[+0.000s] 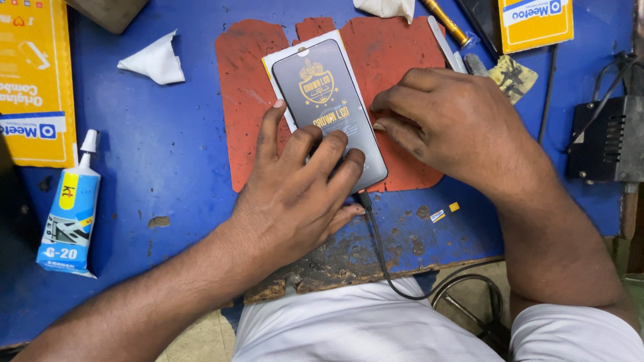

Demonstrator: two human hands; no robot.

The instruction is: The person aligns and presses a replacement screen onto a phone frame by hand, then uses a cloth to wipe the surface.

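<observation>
Both hands are down on the phone (329, 107), as I see it from the head view. It lies face up on a worn red mat (245, 87) in the middle of the blue table (168, 154), tilted so its top end points far and slightly left. A dark protective film with a gold crest covers its front, and a white backing edge shows along its left and far sides. My left hand (302, 194) rests on the near end of the phone, fingers spread and pressing flat on the glass, index fingertip reaching up along the left edge; it is not closed around anything. My right hand (446, 124) sits just right of the phone with its fingers curled inward, fingertips touching the phone's right edge; I cannot tell whether it pinches anything. A black cable (376, 241) plugs into the near end of the phone and runs down off the chipped near edge of the table.

Far left lies a yellow box (33, 74), and near it, a glue tube (70, 208) with a white nozzle. A crumpled white tissue (155, 60) sits left of the mat. At the far edge are a second yellow box (537, 23) and a brass-coloured tool (446, 23). A black device (607, 137) with wires stands at the right.
</observation>
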